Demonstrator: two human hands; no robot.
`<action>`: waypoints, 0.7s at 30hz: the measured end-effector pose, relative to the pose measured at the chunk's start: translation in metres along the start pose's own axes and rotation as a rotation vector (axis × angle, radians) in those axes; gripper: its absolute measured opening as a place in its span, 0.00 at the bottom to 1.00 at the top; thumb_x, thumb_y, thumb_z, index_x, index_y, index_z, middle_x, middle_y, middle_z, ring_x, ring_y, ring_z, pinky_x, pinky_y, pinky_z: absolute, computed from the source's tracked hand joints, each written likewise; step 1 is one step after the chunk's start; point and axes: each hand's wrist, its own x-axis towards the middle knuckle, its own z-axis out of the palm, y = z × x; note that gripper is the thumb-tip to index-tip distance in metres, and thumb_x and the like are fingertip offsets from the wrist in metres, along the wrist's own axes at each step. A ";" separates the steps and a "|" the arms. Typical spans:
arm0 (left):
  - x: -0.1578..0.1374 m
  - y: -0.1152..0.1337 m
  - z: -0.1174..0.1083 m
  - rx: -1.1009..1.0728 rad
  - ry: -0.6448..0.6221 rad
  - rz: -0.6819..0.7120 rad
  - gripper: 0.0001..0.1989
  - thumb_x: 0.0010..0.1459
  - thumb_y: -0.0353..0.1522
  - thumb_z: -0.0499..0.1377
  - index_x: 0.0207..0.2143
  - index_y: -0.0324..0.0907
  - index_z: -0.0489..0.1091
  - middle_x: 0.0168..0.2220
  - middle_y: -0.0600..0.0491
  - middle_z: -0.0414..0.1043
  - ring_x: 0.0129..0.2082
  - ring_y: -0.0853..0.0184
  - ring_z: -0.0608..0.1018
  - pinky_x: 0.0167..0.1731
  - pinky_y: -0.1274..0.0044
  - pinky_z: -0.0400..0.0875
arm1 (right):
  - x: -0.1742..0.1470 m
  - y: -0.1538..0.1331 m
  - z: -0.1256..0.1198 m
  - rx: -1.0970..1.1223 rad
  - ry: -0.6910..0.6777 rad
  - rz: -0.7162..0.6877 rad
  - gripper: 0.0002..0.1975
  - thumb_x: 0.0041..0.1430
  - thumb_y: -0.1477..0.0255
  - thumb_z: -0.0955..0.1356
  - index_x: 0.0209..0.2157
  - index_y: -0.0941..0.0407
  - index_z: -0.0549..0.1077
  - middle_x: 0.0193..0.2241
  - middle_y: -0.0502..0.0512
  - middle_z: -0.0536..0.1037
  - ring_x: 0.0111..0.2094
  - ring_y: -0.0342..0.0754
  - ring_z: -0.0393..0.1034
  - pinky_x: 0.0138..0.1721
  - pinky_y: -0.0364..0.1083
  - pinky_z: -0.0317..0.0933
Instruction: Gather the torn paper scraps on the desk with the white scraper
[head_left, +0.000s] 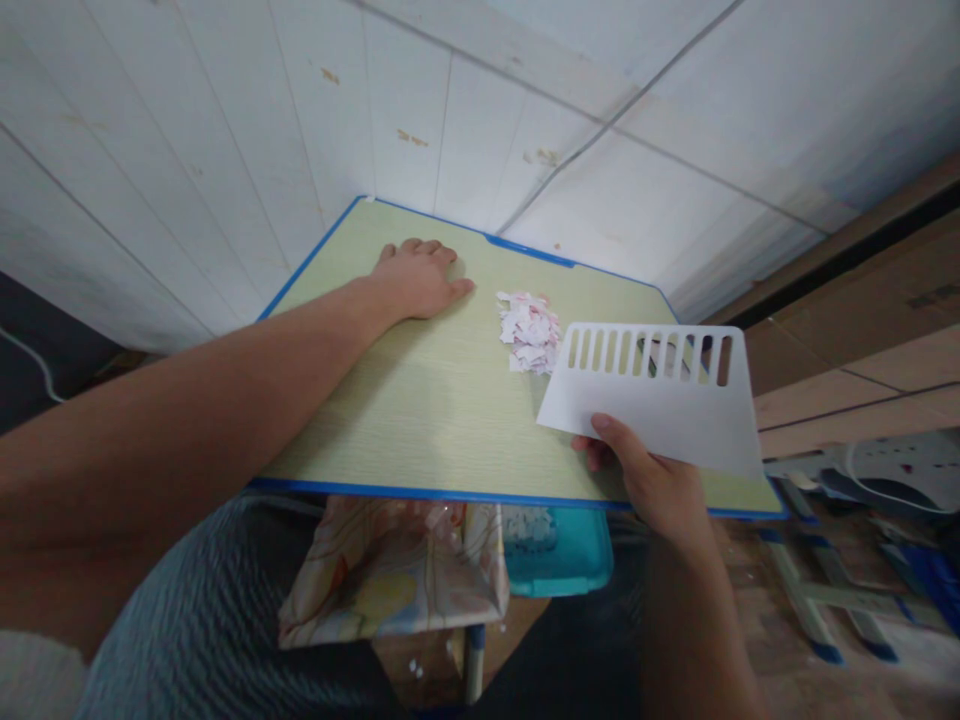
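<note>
My left hand [420,278] lies palm down on the far left part of the pale green tabletop [420,420], its fingers stretched out and holding nothing. A small heap of torn white and pinkish paper scraps [529,332] sits right of it, near the middle of the table. My right hand [652,470] grips a flat white plastic scraper [660,415] with a row of slots along its far side. The thumb is on top and the fingers are underneath. The scraper's left corner is close to the heap; whether they touch I cannot tell.
Blue edging [442,494] runs round the tabletop. Below its near edge are a patterned fabric-lined bin [397,600] and a turquoise plastic tray [562,570] with white scraps in it. A white panelled wall [405,100] stands behind, with a grey cable [622,110]. Cardboard boxes [862,330] are stacked at right.
</note>
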 end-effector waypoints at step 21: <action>-0.005 0.008 -0.006 0.029 -0.001 -0.003 0.39 0.84 0.52 0.53 0.83 0.37 0.66 0.86 0.36 0.62 0.85 0.40 0.62 0.83 0.46 0.56 | -0.004 -0.001 -0.008 -0.093 -0.119 -0.041 0.24 0.67 0.48 0.81 0.25 0.50 0.85 0.25 0.56 0.86 0.27 0.55 0.79 0.35 0.53 0.78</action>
